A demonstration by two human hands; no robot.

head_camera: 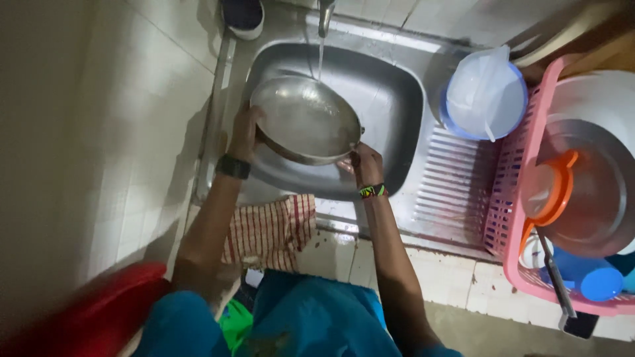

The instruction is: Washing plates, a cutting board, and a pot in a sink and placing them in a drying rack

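A round steel pan (304,118) is held tilted over the steel sink (397,106), under a thin stream of water from the tap (325,14). My left hand (245,132) grips the pan's left rim; a dark watch sits on that wrist. My right hand (364,162) holds the pan's near right edge by a small handle; a coloured band circles that wrist.
A striped cloth (271,231) hangs over the sink's front edge. A ridged drainboard (450,185) lies to the right, with a blue bowl under a clear lid (483,92). A pink dish rack (509,198) holds pots, an orange strainer and blue items. A red object (99,311) is at lower left.
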